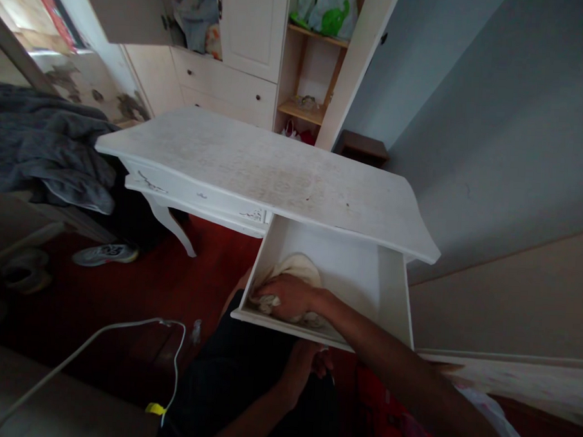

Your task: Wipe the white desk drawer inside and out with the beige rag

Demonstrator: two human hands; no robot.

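Note:
A pale cream cloth (296, 265) lies bunched in the front left corner of the pulled-out white drawer (347, 259). My right hand (288, 297) reaches in over the drawer front and is closed on the cloth, pressing it near the left side wall. Below the drawer's front edge is my left hand (309, 360), its fingers curled. Whether it grips the drawer's underside is hidden. The drawer belongs to a white desk (255, 159) with a scuffed, stained top.
A white cabinet (249, 81) with open doors stands behind the desk. Grey clothing (48, 143) hangs at the left, above a shoe (105, 254) on the red floor. A white cable (108, 326) runs across the lower left. A grey-blue wall (507, 138) borders the right.

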